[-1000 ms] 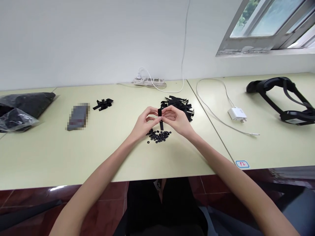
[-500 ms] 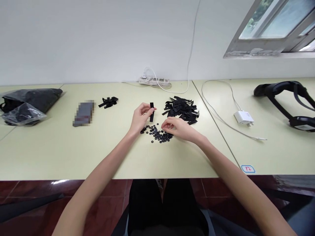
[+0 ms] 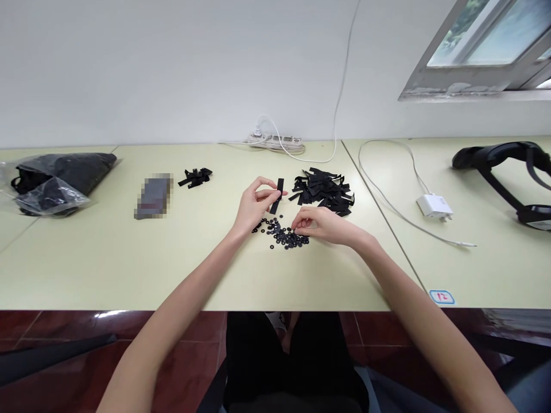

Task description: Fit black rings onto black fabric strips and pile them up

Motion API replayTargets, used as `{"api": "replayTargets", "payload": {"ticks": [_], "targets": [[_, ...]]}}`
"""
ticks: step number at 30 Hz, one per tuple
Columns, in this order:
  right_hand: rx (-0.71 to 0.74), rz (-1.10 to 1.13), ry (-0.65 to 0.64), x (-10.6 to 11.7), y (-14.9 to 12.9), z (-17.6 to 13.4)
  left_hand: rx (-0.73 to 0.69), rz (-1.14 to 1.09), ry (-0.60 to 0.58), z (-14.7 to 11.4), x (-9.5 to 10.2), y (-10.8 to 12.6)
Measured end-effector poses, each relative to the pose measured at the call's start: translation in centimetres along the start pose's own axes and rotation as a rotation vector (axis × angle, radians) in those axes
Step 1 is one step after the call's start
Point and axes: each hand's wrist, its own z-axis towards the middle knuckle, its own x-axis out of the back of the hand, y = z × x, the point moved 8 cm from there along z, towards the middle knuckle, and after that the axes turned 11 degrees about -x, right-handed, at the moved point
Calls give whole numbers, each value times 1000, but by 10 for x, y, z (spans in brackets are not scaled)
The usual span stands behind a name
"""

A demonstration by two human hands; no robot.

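Between thumb and fingers, my left hand [image 3: 257,205] pinches a short black fabric strip [image 3: 280,186], held nearly upright and tilted a little to the right. My right hand [image 3: 321,223] is closed in a pinch at the upper right edge of a scatter of small black ring-shaped pieces [image 3: 284,236]. Its fingertips are down among the pieces, and what lies between them, if anything, is too small to make out. A larger heap of black strips [image 3: 325,189] lies just beyond my right hand. Farther left sits a smaller group of black strips [image 3: 196,177].
A blurred grey object [image 3: 154,196] and a clear plastic bag with black material [image 3: 64,180] lie to the left. A power strip [image 3: 275,141] stands by the wall. On the right are a white charger with cable [image 3: 434,206] and a black headset [image 3: 491,166].
My left hand has shifted slightly right, and the strip in it has tilted from upright. My right hand stays pinched at the ring pieces. The whole view has shifted a little.
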Motion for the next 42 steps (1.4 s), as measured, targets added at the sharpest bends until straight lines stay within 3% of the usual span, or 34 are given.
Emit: {"api": "replayTargets", "payload": {"ticks": [9,18,26,35,42], "targets": [[54,-48,43,-6,-9,0,-84,39,-85,2,-5,10],[23,206,226,13,-10,0,-72,94,-91,0,-1,6],[7,315,387,35,-10,-5,-46,79,-147,-4,-11,11],[-25,455,443,42,-2,-8,-2,-28,-178,-7,-19,14],[-39,478,399,42,-9,-11,-37,-11,-219,-9,-24,19]]}}
